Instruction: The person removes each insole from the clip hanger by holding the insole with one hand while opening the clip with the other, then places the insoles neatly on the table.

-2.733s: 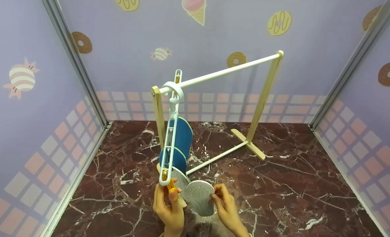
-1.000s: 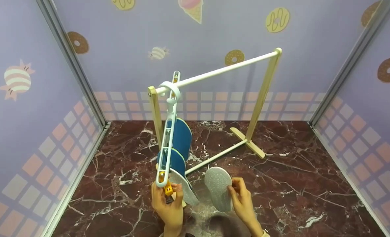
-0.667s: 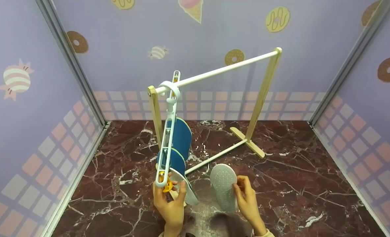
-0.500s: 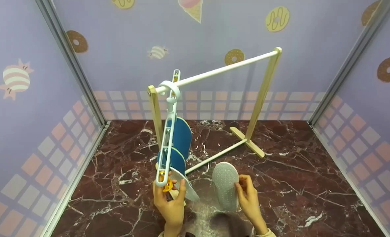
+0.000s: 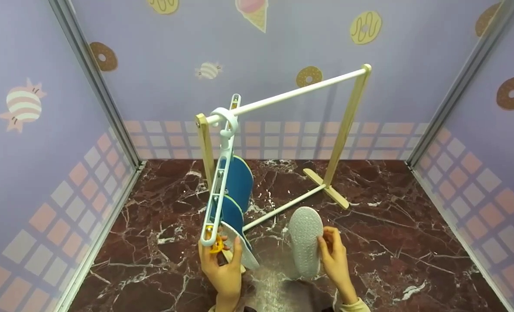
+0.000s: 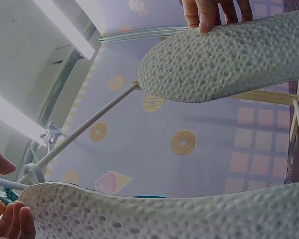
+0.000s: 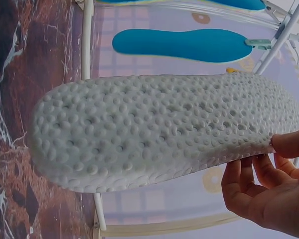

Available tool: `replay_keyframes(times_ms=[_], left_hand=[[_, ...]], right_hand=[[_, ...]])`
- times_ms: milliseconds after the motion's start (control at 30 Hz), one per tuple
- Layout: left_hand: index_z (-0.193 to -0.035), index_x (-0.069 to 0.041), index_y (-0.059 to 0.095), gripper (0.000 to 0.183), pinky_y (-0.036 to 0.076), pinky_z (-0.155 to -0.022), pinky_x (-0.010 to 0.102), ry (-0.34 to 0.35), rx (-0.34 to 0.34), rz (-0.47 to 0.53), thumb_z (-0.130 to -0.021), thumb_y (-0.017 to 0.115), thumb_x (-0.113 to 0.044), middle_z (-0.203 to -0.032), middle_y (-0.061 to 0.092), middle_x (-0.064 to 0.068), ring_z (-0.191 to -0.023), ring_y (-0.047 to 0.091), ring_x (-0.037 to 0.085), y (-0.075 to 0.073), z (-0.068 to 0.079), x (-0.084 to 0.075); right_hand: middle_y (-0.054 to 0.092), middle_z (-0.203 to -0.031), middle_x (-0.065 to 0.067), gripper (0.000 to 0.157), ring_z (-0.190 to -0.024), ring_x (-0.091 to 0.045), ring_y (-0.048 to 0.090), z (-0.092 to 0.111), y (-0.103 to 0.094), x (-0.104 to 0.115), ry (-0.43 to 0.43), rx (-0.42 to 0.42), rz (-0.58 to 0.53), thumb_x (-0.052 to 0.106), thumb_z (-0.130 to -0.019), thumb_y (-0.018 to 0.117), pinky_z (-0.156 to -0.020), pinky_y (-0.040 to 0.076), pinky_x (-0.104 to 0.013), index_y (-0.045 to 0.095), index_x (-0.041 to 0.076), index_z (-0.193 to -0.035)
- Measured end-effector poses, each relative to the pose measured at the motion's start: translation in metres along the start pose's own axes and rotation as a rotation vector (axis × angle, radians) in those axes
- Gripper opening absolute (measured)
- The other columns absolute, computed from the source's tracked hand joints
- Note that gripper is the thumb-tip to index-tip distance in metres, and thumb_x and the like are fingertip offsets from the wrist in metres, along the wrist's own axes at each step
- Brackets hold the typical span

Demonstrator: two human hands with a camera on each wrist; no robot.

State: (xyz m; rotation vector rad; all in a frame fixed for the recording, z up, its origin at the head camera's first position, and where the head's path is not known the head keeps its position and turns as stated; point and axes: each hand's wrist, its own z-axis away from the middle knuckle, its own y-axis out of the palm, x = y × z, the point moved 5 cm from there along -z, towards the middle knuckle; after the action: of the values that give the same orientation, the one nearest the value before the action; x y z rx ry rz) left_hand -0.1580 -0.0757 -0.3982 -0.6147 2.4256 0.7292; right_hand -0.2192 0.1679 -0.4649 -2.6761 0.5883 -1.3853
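Observation:
A white clip hanger (image 5: 226, 149) hangs from the rail, its near end toward me. My left hand (image 5: 224, 275) is at that end, fingers curled round an orange clip (image 5: 216, 243), thumb raised off it. Right beside those fingers hangs a grey insole (image 5: 245, 253), whose bumpy face fills the bottom of the left wrist view. Farther back, blue insoles (image 7: 182, 45) hang from the same hanger, one in a pale green clip (image 7: 259, 44). My right hand (image 5: 336, 260) pinches another grey insole (image 5: 305, 236) by its side edge, thumb on the bumpy face, apart from the hanger.
The rack has a white top rail (image 5: 300, 90), wooden posts (image 5: 347, 125) and a low white crossbar (image 5: 287, 205). It stands on a dark red marbled table (image 5: 395, 242). Lilac wall panels (image 5: 174, 34) enclose the left, back and right sides.
My right hand has moved right and farther from me, carrying its grey insole away from the hanger. My left thumb has lifted off the orange clip. The hanger's near end has swung slightly left.

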Motion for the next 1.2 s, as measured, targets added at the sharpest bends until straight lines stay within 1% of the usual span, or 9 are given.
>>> replay_keyframes(times_ms=[100, 233, 400, 600, 700, 833, 933, 1167, 1200], left_hand=[[-0.096, 0.021, 0.048, 0.044, 0.041, -0.061, 0.016, -0.014, -0.009, -0.014, -0.055, 0.06, 0.03, -0.094, 0.056, 0.013, -0.076, 0.051, 0.009, -0.001, 0.001, 0.0], [-0.099, 0.023, 0.047, 0.047, 0.042, -0.064, 0.013, -0.036, -0.018, -0.021, -0.054, 0.059, 0.031, -0.101, 0.057, 0.002, -0.081, 0.051, 0.005, -0.004, 0.005, 0.011], [-0.099, 0.019, 0.05, 0.049, 0.042, -0.066, 0.01, 0.004, -0.031, -0.101, -0.053, 0.064, 0.028, -0.102, 0.052, -0.008, -0.084, 0.049, 0.001, -0.008, 0.008, 0.019], [-0.097, 0.015, 0.054, 0.05, 0.04, -0.08, 0.013, 0.033, -0.065, -0.183, -0.051, 0.069, 0.023, -0.105, 0.046, -0.009, -0.094, 0.045, 0.005, -0.011, 0.008, 0.02], [-0.099, 0.015, 0.053, 0.052, 0.039, -0.084, 0.013, 0.026, -0.078, -0.176, -0.05, 0.068, 0.024, -0.11, 0.045, -0.009, -0.097, 0.045, 0.006, -0.012, 0.008, 0.019], [-0.1, 0.016, 0.052, 0.053, 0.039, -0.086, 0.014, 0.017, -0.091, -0.166, -0.05, 0.067, 0.025, -0.111, 0.043, -0.008, -0.099, 0.044, 0.006, -0.012, 0.008, 0.018], [-0.101, 0.015, 0.052, 0.056, 0.038, -0.089, 0.015, 0.011, -0.092, -0.171, -0.048, 0.067, 0.026, -0.116, 0.043, -0.006, -0.103, 0.044, 0.007, -0.012, 0.007, 0.018], [-0.115, 0.01, 0.047, 0.067, 0.04, -0.093, 0.018, 0.006, -0.042, -0.148, -0.053, 0.067, 0.024, -0.131, 0.041, 0.0, -0.113, 0.045, 0.014, -0.011, 0.006, 0.019], [-0.115, 0.01, 0.047, 0.066, 0.039, -0.093, 0.018, 0.007, -0.039, -0.148, -0.053, 0.067, 0.024, -0.131, 0.04, 0.0, -0.113, 0.045, 0.014, -0.011, 0.006, 0.019]], right_hand=[[0.062, -0.081, -0.024, 0.012, -0.071, -0.006, 0.056, 0.0, -0.002, -0.003, 0.031, 0.004, -0.001, -0.013, -0.083, 0.048, -0.059, 0.046, -0.017, 0.046, -0.012, -0.095], [0.062, -0.081, -0.024, 0.011, -0.069, -0.008, 0.056, -0.003, -0.005, -0.007, 0.056, 0.001, -0.001, -0.012, -0.084, 0.047, -0.058, 0.045, -0.018, 0.046, -0.012, -0.095], [0.062, -0.079, -0.025, 0.012, -0.069, -0.009, 0.056, -0.007, -0.01, -0.014, 0.027, -0.025, 0.027, -0.014, -0.082, 0.048, -0.058, 0.046, -0.017, 0.047, -0.013, -0.094], [0.063, -0.081, -0.025, 0.014, -0.072, -0.002, 0.056, -0.011, -0.015, -0.038, 0.007, -0.025, 0.071, -0.013, -0.082, 0.05, -0.06, 0.045, -0.012, 0.047, -0.01, -0.096], [0.064, -0.081, -0.024, 0.013, -0.069, -0.002, 0.055, -0.012, -0.017, -0.051, 0.009, -0.017, 0.073, -0.009, -0.084, 0.051, -0.058, 0.045, -0.013, 0.048, -0.008, -0.096], [0.064, -0.079, -0.022, 0.012, -0.067, -0.002, 0.055, -0.013, -0.018, -0.058, -0.008, -0.014, 0.083, -0.007, -0.084, 0.052, -0.057, 0.045, -0.014, 0.048, -0.007, -0.096], [0.064, -0.078, -0.022, 0.013, -0.066, -0.003, 0.055, -0.013, -0.018, -0.058, -0.019, -0.009, 0.103, -0.008, -0.083, 0.052, -0.056, 0.045, -0.015, 0.048, -0.007, -0.096], [0.063, -0.076, -0.024, 0.014, -0.061, -0.01, 0.055, -0.017, -0.018, -0.029, -0.049, 0.011, 0.187, -0.014, -0.08, 0.053, -0.051, 0.044, -0.018, 0.048, -0.012, -0.092], [0.063, -0.077, -0.024, 0.014, -0.062, -0.011, 0.056, -0.017, -0.018, -0.034, -0.04, 0.009, 0.19, -0.013, -0.08, 0.053, -0.052, 0.045, -0.018, 0.048, -0.011, -0.093]])
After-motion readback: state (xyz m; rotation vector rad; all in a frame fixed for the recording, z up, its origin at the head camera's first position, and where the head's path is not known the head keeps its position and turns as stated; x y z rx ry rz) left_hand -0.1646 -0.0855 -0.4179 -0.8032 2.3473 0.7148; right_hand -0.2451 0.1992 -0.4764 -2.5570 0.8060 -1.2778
